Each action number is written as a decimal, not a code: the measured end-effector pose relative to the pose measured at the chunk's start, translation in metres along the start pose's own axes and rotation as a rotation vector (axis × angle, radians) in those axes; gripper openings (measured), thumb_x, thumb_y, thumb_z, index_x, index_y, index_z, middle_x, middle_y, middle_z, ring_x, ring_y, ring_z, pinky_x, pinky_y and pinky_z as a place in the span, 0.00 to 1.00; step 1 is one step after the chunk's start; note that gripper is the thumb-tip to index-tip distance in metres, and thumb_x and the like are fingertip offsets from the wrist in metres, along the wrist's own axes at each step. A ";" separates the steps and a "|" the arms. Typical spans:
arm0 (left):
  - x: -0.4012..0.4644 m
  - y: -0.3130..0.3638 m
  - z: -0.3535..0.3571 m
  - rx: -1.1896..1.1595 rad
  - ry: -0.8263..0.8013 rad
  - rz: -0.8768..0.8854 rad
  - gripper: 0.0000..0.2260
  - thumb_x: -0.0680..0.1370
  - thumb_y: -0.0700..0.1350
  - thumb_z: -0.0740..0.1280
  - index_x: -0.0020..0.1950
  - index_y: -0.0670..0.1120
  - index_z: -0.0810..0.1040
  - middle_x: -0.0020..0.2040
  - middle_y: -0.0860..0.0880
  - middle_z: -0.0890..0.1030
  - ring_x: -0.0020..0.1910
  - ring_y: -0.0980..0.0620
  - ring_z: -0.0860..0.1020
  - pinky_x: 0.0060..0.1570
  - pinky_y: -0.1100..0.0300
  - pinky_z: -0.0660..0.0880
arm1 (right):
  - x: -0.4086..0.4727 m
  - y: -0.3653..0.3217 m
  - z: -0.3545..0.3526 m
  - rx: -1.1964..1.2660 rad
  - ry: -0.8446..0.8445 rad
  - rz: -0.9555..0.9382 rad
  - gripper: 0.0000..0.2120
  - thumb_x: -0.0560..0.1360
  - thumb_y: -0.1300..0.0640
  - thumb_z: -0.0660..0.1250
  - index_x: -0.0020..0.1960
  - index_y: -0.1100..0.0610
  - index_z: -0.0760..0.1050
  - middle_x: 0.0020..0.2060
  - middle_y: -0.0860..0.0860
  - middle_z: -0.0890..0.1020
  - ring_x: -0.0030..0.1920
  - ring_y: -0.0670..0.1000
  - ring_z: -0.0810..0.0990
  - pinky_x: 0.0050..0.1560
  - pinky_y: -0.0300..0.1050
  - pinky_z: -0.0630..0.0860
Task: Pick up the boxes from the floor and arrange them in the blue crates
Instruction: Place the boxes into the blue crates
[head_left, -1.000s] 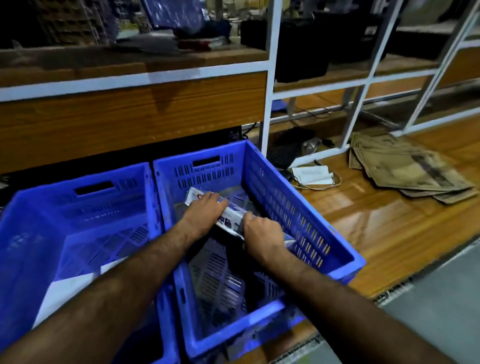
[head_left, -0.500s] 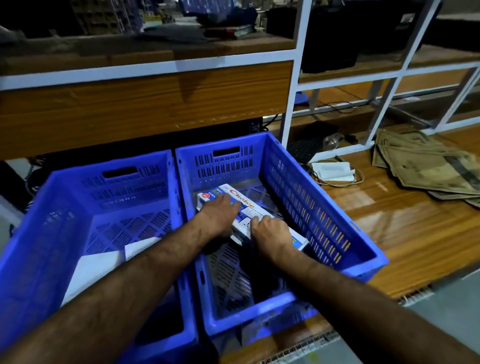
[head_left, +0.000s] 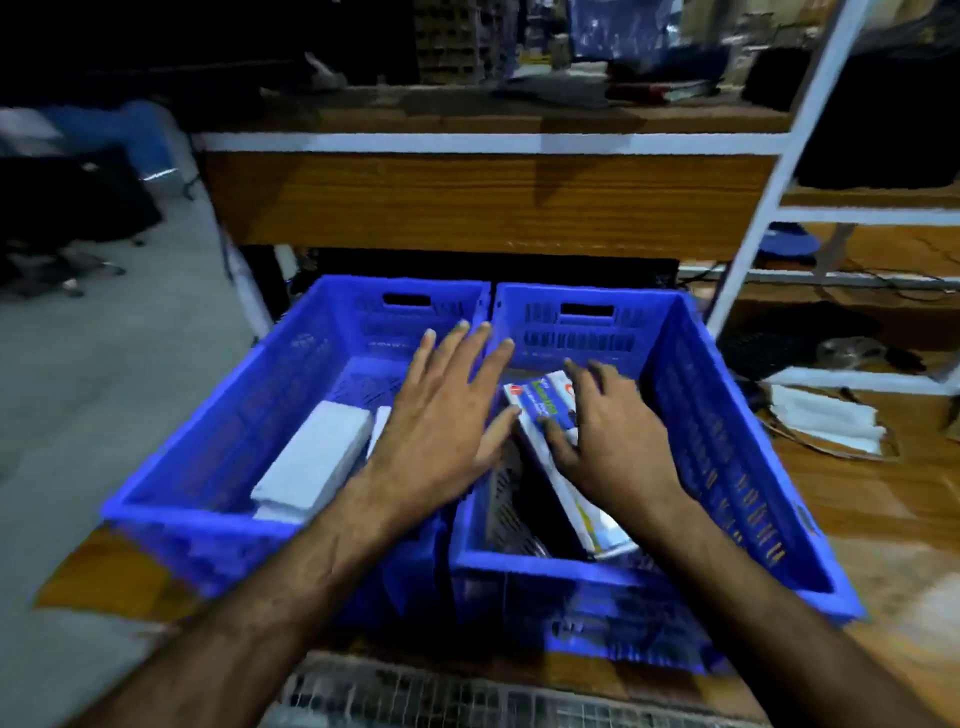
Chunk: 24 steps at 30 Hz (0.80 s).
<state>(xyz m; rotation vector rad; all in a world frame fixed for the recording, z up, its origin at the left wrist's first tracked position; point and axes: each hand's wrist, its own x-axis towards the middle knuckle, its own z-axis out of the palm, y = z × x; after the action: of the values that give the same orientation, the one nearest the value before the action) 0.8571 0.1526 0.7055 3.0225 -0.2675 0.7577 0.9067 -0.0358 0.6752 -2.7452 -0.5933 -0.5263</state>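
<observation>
hovering left hand (head_left: 445, 421): our fingers spread flat above the two blue plastic crates (head_left: 727, 415)
right hand (head_left: 613, 441): our fingers loosely splayed, resting on the white-and-blue printed carton (head_left: 540, 410)

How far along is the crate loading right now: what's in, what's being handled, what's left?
Done: a white box lies in the left blue crate, and a printed box lies in the right blue crate. In hand: nothing gripped; the left hand is spread open above the divide, the right hand rests with relaxed fingers on the printed box. Left: both crates have room; no boxes on the floor show in this view.
</observation>
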 end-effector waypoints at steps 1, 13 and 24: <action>-0.012 0.003 -0.009 0.016 0.022 -0.061 0.30 0.80 0.60 0.55 0.78 0.45 0.66 0.78 0.42 0.66 0.78 0.42 0.61 0.77 0.42 0.56 | -0.003 -0.006 -0.004 0.064 0.041 -0.074 0.31 0.77 0.42 0.63 0.74 0.58 0.67 0.68 0.60 0.73 0.67 0.60 0.72 0.63 0.53 0.73; -0.231 0.056 -0.079 0.224 0.055 -0.705 0.30 0.80 0.58 0.60 0.78 0.44 0.64 0.80 0.41 0.59 0.80 0.41 0.57 0.77 0.43 0.57 | -0.105 -0.111 -0.016 0.518 0.040 -0.677 0.30 0.79 0.45 0.63 0.75 0.60 0.67 0.73 0.61 0.68 0.72 0.62 0.68 0.73 0.59 0.63; -0.453 0.124 -0.134 0.427 -0.047 -1.140 0.31 0.82 0.59 0.58 0.80 0.43 0.61 0.82 0.40 0.55 0.81 0.41 0.52 0.78 0.43 0.54 | -0.272 -0.231 -0.005 0.485 -0.247 -1.120 0.32 0.79 0.42 0.60 0.77 0.59 0.64 0.74 0.63 0.67 0.75 0.62 0.65 0.76 0.59 0.58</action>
<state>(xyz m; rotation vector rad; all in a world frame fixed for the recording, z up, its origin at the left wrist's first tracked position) 0.3801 0.1111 0.6080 2.7617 1.6201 0.6227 0.5726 0.0727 0.6142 -1.8163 -2.0101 -0.1827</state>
